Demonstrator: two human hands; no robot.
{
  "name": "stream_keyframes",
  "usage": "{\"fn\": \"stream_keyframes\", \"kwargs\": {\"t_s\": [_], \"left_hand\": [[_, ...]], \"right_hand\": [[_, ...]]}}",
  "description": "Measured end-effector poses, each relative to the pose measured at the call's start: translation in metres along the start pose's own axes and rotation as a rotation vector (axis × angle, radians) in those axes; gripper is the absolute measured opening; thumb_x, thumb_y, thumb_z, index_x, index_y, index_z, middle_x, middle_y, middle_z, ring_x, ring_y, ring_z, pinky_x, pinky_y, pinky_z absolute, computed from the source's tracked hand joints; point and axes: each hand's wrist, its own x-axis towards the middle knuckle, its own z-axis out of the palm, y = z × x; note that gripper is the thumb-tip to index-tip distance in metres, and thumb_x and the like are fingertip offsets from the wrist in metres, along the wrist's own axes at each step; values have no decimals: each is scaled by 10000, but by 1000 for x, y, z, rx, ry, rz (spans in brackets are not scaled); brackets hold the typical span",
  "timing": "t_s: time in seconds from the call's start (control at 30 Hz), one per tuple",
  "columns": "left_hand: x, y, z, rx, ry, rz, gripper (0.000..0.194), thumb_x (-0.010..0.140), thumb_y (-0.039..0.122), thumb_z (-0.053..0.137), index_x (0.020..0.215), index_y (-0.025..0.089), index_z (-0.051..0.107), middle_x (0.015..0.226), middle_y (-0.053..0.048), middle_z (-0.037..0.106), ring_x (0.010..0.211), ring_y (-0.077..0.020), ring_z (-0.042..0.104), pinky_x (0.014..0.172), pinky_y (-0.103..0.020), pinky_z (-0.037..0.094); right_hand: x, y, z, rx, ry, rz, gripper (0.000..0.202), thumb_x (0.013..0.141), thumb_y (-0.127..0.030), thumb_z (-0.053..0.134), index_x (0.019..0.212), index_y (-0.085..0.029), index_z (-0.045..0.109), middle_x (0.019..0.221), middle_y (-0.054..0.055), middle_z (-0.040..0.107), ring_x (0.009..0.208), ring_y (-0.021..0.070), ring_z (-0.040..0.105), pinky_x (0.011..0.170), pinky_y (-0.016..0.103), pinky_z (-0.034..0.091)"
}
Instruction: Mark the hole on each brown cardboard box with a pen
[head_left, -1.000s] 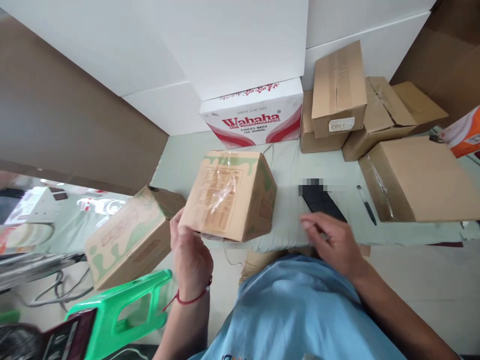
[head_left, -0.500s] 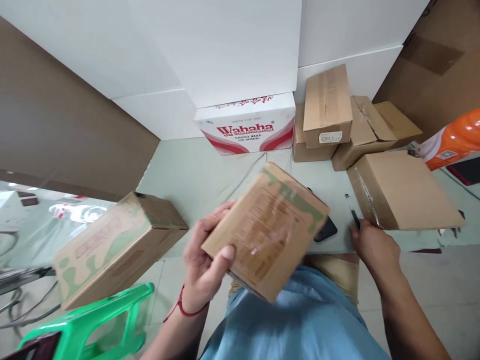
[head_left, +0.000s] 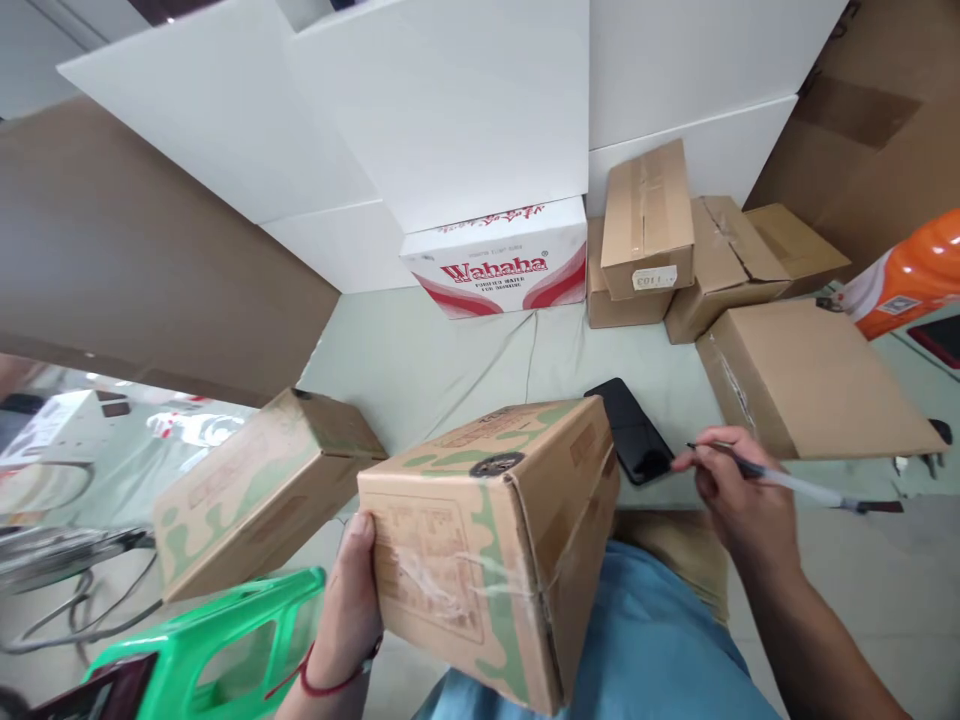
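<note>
My left hand (head_left: 352, 580) grips the left end of a cardboard box (head_left: 442, 570) printed with green splashes. The box is tilted in front of me, above my lap, and its near end carries clear tape. Most of my left fingers are hidden behind it. In my right hand (head_left: 739, 495) is a slim pen (head_left: 799, 485) with a dark grip and a pale, translucent barrel, its thin tip pointing left. Between the box and my right hand a black phone (head_left: 634, 430) lies on the table, partly covered by the box's corner.
A similar green-printed box (head_left: 262, 490) stands at the left, near a green plastic stool (head_left: 217, 650). A white Wahaha carton (head_left: 499, 265) is at the back. Several brown boxes (head_left: 814, 375) are grouped at the right, beside an orange bottle (head_left: 911, 270). Cardboard (head_left: 172, 250) walls the left side.
My left hand has turned the box, so its long printed side and taped end now show. The pen has swung round in my right hand, its pale barrel now pointing right.
</note>
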Motion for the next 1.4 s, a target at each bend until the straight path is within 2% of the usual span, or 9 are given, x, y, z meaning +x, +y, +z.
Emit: {"fn": "stream_keyframes", "kwargs": {"t_s": [0.1,0.2,0.3,0.43,0.6,0.77,0.87,1.13,1.4], "left_hand": [[-7,-7,-1,-43,46,-118,643,736,864,795,756,225,729,628,-28,638,869,-354,766,813,-471,696],[-11,-15,-7,-35,-100,-34,683,742,869,793,851,195,785,814,-105,774,984,-397,783,851,-484,689],[-9,-18,-12,54,-272,258,664,770,723,885,1181,204,839,1273,-179,810,1278,-440,733,1066,-516,635],[1,-15,-12,206,-526,581,752,881,380,899,1581,330,628,1710,-155,530,1623,-392,460,1313,-548,438],[8,-36,-22,347,-464,446,688,1003,324,769,1639,348,509,1733,-175,461,1598,-351,498,1199,-506,569],[3,-47,-5,617,-360,969,899,918,393,870,1696,394,419,1827,-101,338,1720,-412,227,1363,-671,264],[3,-34,28,800,-550,1135,629,1017,312,750,1614,327,554,1657,-81,605,1595,-338,486,1382,-563,215],[9,-8,82,855,-623,1100,418,1072,415,652,1446,245,729,1456,-143,736,1260,-360,656,981,-501,512],[11,-14,86,803,-642,1034,470,1054,464,684,1495,303,698,1592,-99,660,1538,-365,538,1318,-560,302]], "right_hand": [[-22,-10,37,8,-100,-90,370,1063,-543,615,1209,-228,741,1020,94,862,709,207,789,655,332,662],[-25,-13,70,-113,-179,-255,374,1109,-514,551,1251,-241,765,1241,106,843,1097,263,823,966,400,667],[-9,-10,94,-119,-299,-262,390,1115,-515,519,1220,-236,771,1210,84,844,1076,256,809,902,351,644],[14,5,113,-67,-419,-235,450,1031,-620,600,1095,-209,769,1019,60,846,919,242,794,805,329,615],[4,20,102,177,-344,-55,527,1023,-717,581,1162,-224,703,1030,107,845,941,258,825,871,400,660],[-13,4,68,372,-298,100,753,1015,-860,324,1225,-218,658,690,27,723,493,188,640,455,284,489],[-18,-10,57,375,-223,24,537,1018,-759,465,1040,-255,651,634,-37,565,451,132,496,412,248,322],[-32,-12,61,198,-232,-70,280,903,-424,847,1099,-238,774,809,10,699,699,152,624,611,270,496],[-31,-21,73,-209,-259,-336,242,1044,-427,663,1010,-227,794,611,-36,610,479,119,482,481,257,411]]}}
